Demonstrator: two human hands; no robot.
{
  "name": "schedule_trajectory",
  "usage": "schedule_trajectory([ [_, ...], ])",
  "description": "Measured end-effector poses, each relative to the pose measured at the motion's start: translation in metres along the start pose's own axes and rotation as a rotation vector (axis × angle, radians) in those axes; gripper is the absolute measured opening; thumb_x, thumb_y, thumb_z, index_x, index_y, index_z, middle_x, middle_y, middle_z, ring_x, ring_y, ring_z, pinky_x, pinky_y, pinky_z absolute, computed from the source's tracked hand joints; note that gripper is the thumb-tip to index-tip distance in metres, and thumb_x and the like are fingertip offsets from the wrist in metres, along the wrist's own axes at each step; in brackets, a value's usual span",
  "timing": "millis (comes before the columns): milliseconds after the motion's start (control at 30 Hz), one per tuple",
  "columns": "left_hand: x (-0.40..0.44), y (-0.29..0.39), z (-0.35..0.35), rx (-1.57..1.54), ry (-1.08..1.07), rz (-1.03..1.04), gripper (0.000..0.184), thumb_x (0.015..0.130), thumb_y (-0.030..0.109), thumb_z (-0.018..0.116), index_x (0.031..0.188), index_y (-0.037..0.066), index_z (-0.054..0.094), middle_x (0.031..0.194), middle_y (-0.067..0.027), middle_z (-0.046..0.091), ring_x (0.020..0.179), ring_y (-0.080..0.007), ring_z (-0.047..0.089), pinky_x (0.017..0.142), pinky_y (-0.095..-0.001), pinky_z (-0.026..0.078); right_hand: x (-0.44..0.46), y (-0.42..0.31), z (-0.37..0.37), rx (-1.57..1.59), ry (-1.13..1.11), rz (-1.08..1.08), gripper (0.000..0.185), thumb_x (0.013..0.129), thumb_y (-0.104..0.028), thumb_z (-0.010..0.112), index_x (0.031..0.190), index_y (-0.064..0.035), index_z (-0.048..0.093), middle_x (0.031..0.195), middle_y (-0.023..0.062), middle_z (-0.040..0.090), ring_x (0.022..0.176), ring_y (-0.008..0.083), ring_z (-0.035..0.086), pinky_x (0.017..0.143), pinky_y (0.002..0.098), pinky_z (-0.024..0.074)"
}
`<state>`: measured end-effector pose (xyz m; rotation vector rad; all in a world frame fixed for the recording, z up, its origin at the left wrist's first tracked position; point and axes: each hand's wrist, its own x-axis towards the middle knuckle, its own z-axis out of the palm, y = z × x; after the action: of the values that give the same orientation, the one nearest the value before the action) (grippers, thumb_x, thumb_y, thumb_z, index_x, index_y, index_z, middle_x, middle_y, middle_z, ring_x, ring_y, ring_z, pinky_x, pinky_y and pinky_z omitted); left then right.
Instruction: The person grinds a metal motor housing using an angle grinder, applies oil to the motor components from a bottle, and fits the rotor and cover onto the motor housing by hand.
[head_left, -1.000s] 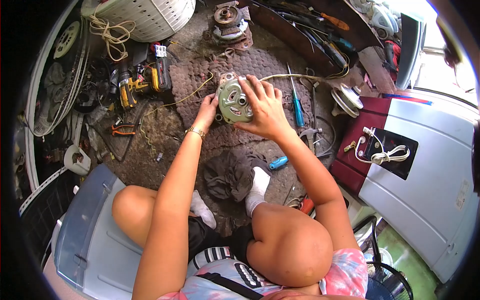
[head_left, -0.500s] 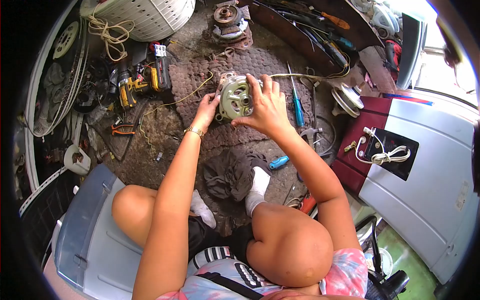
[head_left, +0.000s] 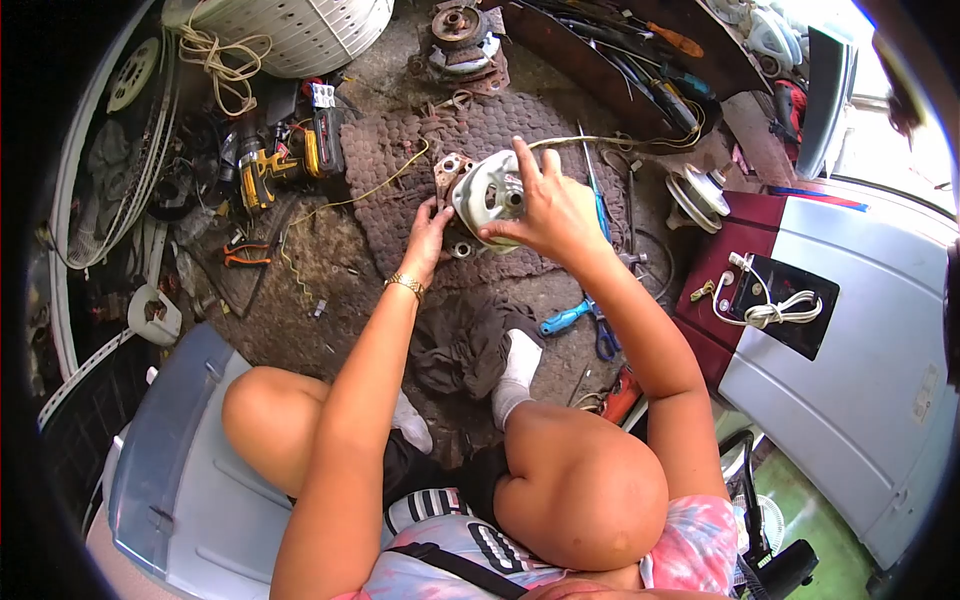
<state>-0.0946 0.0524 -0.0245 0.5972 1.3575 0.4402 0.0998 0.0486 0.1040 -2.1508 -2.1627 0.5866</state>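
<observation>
A round, pale metal motor housing [head_left: 486,200] with large openings in its face is held above the mat, tilted. Behind its left side a rusty plate [head_left: 452,168] with holes sticks out. My left hand [head_left: 430,232] is closed on the lower left edge of this part, its fingertips partly hidden. Around the right side of the housing my right hand [head_left: 556,208] is curled, thumb at the lower face and fingers over the top. A blue screwdriver [head_left: 601,210] lies partly hidden behind that hand.
Beneath the part lies a brown woven mat [head_left: 385,165]. A similar rusty unit [head_left: 460,45] stands at the back. To the left are a yellow drill [head_left: 262,172] and orange-handled pliers [head_left: 247,255]. A dark cloth [head_left: 455,345] lies by my feet; a metal tool tray [head_left: 560,50] sits back right.
The motor housing has shifted slightly right and tilted, showing more of the rusty plate. Both hands have moved right and a little down with it.
</observation>
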Motion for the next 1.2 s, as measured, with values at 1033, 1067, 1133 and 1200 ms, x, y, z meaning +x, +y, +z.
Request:
schedule_trajectory([
  [1033, 0.006, 0.0, -0.004, 0.03, -0.022, 0.044, 0.065, 0.088, 0.057, 0.053, 0.125, 0.005, 0.041, 0.114, -0.0105, 0.056, 0.102, -0.0207, 0.056, 0.081, -0.0373, 0.048, -0.007, 0.014, 0.004, -0.01, -0.074, -0.043, 0.106, 0.05, -0.059, 0.083, 0.128, -0.0003, 0.044, 0.121, 0.0206, 0.049, 0.11, 0.0371, 0.05, 0.091, 0.0435, 0.046],
  [1067, 0.005, 0.003, -0.005, 0.0, -0.015, 0.038, 0.066, 0.089, 0.055, 0.054, 0.126, 0.002, 0.04, 0.112, -0.01, 0.057, 0.099, -0.0198, 0.057, 0.08, -0.0348, 0.049, -0.005, 0.015, 0.004, 0.029, 0.034, -0.151, 0.106, 0.049, -0.056, 0.084, 0.13, -0.0012, 0.043, 0.125, 0.0209, 0.047, 0.112, 0.0374, 0.049, 0.093, 0.044, 0.0446],
  [1133, -0.003, 0.014, -0.004, -0.165, -0.171, 0.137, 0.071, 0.092, 0.057, 0.046, 0.137, 0.002, 0.036, 0.126, -0.011, 0.05, 0.118, -0.0212, 0.048, 0.097, -0.0357, 0.041, -0.003, 0.02, 0.005, 0.102, 0.246, -0.362, 0.108, 0.049, -0.051, 0.086, 0.134, -0.0031, 0.04, 0.134, 0.0216, 0.042, 0.117, 0.038, 0.046, 0.097, 0.045, 0.0418],
  [1200, 0.019, 0.0, -0.004, -0.338, -0.145, 0.286, 0.068, 0.094, 0.055, 0.042, 0.136, 0.003, 0.041, 0.134, -0.0114, 0.042, 0.127, -0.0208, 0.04, 0.105, -0.0349, 0.032, -0.003, 0.017, 0.012, 0.203, 0.001, -0.358, 0.106, 0.053, -0.042, 0.087, 0.141, -0.012, 0.036, 0.138, 0.0218, 0.037, 0.124, 0.0429, 0.039, 0.103, 0.0489, 0.0372],
])
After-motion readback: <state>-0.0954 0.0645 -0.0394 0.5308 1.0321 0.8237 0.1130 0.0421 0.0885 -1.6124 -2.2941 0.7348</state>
